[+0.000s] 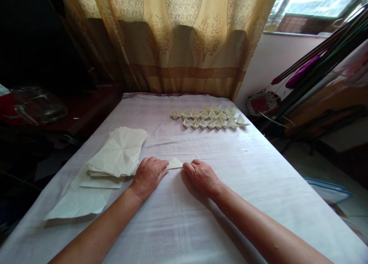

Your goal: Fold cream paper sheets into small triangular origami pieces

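Between my two hands lies a small folded paper triangle (174, 163), its point facing away from me, on the pale cloth. My left hand (151, 174) grips its left corner with the fingers pressed together. The right corner is pinched between the thumb and fingers of my right hand (201, 176). Left of my left hand sits a stack of creased square papers (122, 151), on top of a larger pale sheet (77, 200). Farther off to the right stand rows of several folded paper boats (211, 118).
The light checked cloth (178, 225) covers the table. A patterned yellow curtain (172, 45) hangs behind it. A glass jug (38, 105) is on the dark furniture at left. Tiny paper scraps (244, 150) lie right of my hands. A blue-edged item (327, 189) is low at right.
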Tool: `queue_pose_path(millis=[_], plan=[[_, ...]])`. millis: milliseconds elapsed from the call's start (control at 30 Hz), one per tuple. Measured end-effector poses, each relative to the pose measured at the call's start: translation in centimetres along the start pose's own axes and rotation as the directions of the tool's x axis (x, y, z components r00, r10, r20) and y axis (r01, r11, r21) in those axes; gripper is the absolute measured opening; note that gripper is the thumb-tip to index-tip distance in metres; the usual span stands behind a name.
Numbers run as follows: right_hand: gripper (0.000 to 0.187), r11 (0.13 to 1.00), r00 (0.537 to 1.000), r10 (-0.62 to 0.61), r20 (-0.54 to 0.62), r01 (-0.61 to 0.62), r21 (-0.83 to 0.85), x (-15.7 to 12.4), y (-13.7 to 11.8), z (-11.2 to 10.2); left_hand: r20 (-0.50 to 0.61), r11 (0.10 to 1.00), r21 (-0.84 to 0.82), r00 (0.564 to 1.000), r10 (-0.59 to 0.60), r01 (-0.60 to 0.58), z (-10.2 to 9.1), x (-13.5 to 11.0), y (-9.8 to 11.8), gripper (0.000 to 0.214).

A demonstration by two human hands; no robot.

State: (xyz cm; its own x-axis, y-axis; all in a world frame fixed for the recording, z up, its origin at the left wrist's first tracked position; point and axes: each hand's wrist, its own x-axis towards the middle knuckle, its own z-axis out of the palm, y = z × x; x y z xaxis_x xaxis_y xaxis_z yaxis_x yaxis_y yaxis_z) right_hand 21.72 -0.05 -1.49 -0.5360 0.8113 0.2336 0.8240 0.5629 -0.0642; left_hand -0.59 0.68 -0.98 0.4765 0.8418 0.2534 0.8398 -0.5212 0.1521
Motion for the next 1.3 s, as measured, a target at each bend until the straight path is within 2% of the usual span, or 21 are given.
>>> queue_pose_path(millis=[133, 267, 567, 833, 1067, 1300], plan=[[0.017, 0.996, 0.996, 0.088, -0.017, -0.087, 0.022, 0.0, 0.0, 0.5, 0.031, 0.999, -0.001, 0.999, 0.042, -0.042, 0.0, 0.6, 0.0, 0.006], [0.005, 0.986, 0.988, 0.151, -0.026, -0.149, 0.077, 0.1, -0.2, 0.6, 0.025, 0.998, -0.006, 0.998, 0.056, -0.055, 0.1, 0.7, 0.2, 0.010], [0.014, 0.964, 0.973, 0.228, -0.037, -0.220, 0.150, 0.8, -0.7, 0.7, 0.018, 0.998, -0.063, 1.000, 0.020, -0.019, 0.0, 1.0, -0.3, 0.013], [0.016, 0.963, 0.972, 0.228, -0.056, -0.217, 0.158, 0.8, -0.7, 1.3, 0.007, 0.992, -0.122, 1.000, -0.025, 0.025, 0.4, 0.7, -0.3, 0.016], [0.013, 0.969, 0.968, 0.229, -0.099, -0.217, 0.118, 1.1, -0.9, 1.9, -0.086, 0.989, -0.119, 0.991, -0.100, 0.089, 1.3, 0.3, 0.3, 0.013], [0.016, 0.973, 0.965, 0.198, -0.169, -0.174, 0.150, 0.9, -0.9, 2.2, -0.129, 0.983, -0.148, 0.984, -0.124, 0.105, 1.2, 0.2, 0.7, 0.013]])
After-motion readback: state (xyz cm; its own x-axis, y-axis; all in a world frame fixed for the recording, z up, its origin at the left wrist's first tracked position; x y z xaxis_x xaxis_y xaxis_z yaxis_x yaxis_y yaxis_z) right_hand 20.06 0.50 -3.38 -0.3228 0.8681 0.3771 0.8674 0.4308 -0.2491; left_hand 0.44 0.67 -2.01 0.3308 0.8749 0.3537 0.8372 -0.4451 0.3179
